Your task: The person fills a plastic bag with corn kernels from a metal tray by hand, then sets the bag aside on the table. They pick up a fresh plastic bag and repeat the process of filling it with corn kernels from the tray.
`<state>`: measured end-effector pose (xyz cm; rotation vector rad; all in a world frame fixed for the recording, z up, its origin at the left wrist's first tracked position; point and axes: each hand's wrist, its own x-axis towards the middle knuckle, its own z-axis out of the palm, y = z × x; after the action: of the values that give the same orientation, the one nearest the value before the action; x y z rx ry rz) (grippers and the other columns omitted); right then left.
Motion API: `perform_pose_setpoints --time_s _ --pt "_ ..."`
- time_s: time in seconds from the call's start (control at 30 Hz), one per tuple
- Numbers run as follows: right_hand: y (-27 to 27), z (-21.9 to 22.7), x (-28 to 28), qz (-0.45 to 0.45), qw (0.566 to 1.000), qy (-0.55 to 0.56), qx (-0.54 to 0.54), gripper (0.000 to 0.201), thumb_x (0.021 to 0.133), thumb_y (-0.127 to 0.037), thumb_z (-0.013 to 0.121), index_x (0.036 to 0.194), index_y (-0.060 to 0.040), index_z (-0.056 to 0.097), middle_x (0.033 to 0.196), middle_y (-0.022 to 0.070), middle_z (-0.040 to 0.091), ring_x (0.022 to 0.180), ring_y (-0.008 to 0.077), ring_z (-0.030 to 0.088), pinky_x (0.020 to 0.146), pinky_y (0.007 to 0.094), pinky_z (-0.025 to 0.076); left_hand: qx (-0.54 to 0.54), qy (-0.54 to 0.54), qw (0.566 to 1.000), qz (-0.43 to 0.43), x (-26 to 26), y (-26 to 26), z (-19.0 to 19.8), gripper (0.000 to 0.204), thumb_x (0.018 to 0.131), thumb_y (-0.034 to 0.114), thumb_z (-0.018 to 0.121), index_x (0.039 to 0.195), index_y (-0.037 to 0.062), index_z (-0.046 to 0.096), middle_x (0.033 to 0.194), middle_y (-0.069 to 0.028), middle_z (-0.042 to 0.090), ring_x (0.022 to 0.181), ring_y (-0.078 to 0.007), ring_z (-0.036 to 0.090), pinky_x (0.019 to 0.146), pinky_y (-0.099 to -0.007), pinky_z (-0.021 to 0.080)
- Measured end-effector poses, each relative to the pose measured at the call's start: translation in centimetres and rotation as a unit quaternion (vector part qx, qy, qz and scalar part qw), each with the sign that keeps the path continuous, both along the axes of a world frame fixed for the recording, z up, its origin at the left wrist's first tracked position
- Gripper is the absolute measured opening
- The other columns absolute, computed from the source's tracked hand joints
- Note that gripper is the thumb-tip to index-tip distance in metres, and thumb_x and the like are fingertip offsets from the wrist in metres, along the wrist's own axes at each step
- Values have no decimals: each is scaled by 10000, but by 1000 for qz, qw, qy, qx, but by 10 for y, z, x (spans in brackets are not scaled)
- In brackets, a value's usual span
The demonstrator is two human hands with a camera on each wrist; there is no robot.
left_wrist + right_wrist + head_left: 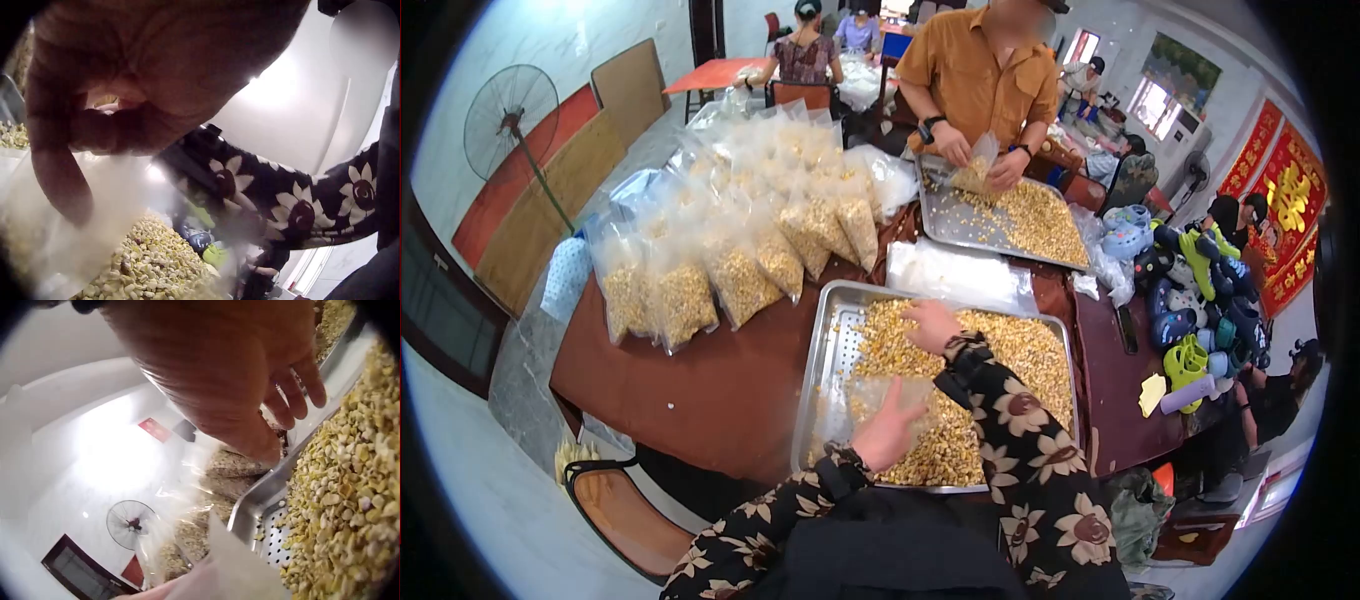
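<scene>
My left hand [887, 437] holds a clear plastic bag [862, 398] over the near left part of a perforated metal tray [812, 375]. In the left wrist view its fingers [62, 181] bend around the cloudy plastic of the bag [106, 200]. Yellow corn kernels [1010, 355] are heaped in the tray. Above the far side of the heap is my right hand [932, 326], palm down. Its fingers [290, 390] are loosely extended in the right wrist view, with nothing gripped, near the tray's rim [250, 503].
Many filled bags [740, 260] stand on the brown-covered table to the left. Flat empty bags [960, 275] lie beyond my tray. Across from me, a person [980, 80] holds a bag over a second kernel tray [1040, 225]. Piled clogs [1190, 290] are at right.
</scene>
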<state>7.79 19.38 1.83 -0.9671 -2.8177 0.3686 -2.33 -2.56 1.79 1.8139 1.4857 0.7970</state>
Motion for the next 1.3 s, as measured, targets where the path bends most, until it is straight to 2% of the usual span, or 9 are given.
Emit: perform_pose_setpoints --time_s 0.13,0.37,0.57,0.77,0.9,0.97,1.03,1.13,1.3 --pt "21 -26 -27 -33 990 -136 -8 393 785 -297 601 1143 -133 609 1232 153 521 1152 348 458 976 436 386 -19 -2 1000 -8 -3 0 2 456 743 16 519 1177 152 557 1419 -340 188 1014 -462 556 824 -429 495" --pt "3 -7 -12 -56 981 -185 -14 427 781 -372 593 1172 -200 583 1192 71 531 1136 306 469 926 470 399 -86 52 995 6 -6 -5 24 350 803 184 563 1153 176 566 1445 -242 237 976 -417 590 796 -439 504" --pt "-39 -4 41 1 990 -108 93 237 791 -201 584 1024 -157 596 1031 109 539 1001 294 515 786 448 446 -84 35 996 0 -5 0 18 401 809 174 562 1209 166 535 1438 -250 256 933 -415 588 789 -435 499" --pt "-77 6 90 -132 990 25 -33 266 790 -106 575 1055 -104 581 936 138 563 819 356 562 707 414 480 25 -17 1000 -2 7 3 -12 611 756 125 595 1330 71 392 1445 -278 218 1159 -435 459 935 -419 433" --pt "-67 -8 110 -141 969 143 -142 259 792 -100 631 1043 -57 584 725 82 590 656 215 578 611 331 482 -62 -50 997 -15 8 7 2 739 730 109 606 1386 56 269 1443 -280 209 1256 -433 360 1004 -416 380" --pt "-82 27 106 -258 817 186 -481 194 835 -132 637 1010 -65 588 694 11 558 623 98 541 554 253 450 -43 -40 998 -14 10 9 -4 773 716 105 616 1388 32 241 1444 -273 206 1285 -425 322 1014 -413 367" --pt "-92 45 96 -250 785 187 -536 152 874 -157 621 996 -74 583 733 -27 553 653 45 530 545 207 422 4 -45 999 3 12 9 -6 757 705 91 618 1366 10 259 1399 -255 278 1279 -415 327 1021 -408 358" --pt "-110 56 78 -189 657 247 -686 179 883 -170 621 1029 -85 563 824 -33 560 699 58 534 567 219 435 -22 -93 995 8 15 12 -12 739 681 48 626 1338 1 290 1329 -230 344 1254 -395 357 1024 -395 354" --pt "-126 51 55 -203 642 263 -690 177 895 -179 607 1036 -81 563 820 -20 563 684 65 539 586 230 462 15 -129 991 -2 10 15 -3 723 667 21 624 1317 5 308 1277 -228 368 1224 -391 382 1015 -388 362"
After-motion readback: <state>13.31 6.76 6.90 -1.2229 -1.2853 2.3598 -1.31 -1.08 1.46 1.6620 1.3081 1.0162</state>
